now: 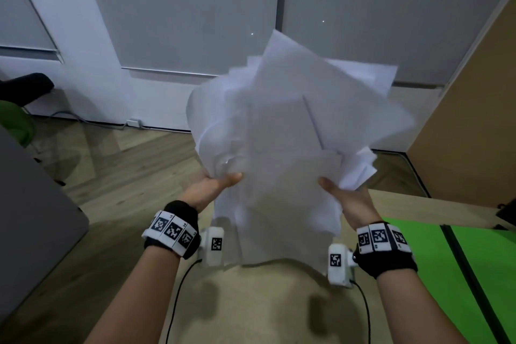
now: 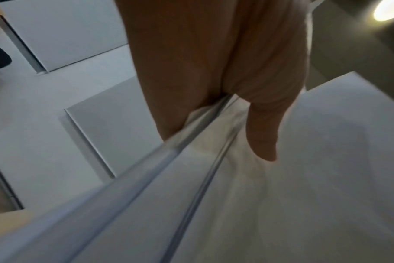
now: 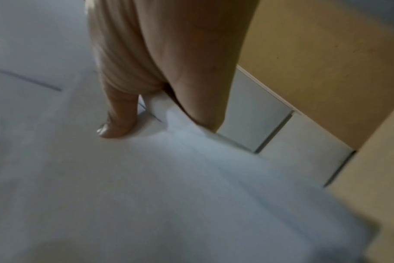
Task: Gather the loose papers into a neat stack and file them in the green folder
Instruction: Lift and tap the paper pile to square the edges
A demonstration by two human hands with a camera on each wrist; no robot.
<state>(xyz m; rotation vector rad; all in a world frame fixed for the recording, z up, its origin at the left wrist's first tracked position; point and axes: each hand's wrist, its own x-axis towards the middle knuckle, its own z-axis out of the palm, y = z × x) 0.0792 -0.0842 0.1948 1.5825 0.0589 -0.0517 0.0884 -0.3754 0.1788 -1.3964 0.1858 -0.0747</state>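
At nine o'clock in the head view, a dark grey cabinet side [image 1: 33, 204] and, beyond it, a green and black chair [image 1: 16, 109] against the pale wall. Just left of centre, the left hand [image 1: 212, 187], wrist wrapped in a black band with white coded tags [image 1: 171, 229], thumb lying over the near face of the loose, uneven bundle of white paper sheets [image 1: 293, 134] and fingers hidden behind it, so clamped on the bundle's left edge; same pinch close up from the left wrist [image 2: 214, 71], thumb on top, sheet edges fanning out beneath. At centre, the sheets lifted in the air above the light wooden tabletop [image 1: 251, 301], corners splayed toward twelve and two o'clock, not squared. Right of centre, the right hand [image 1: 351, 201] gripping the bundle's right edge likewise, thumb pressed on the paper in the right wrist view [image 3: 169, 62]. At four o'clock, the bright green flat folder [image 1: 460, 274] lying on the tabletop, apart from the sheets.
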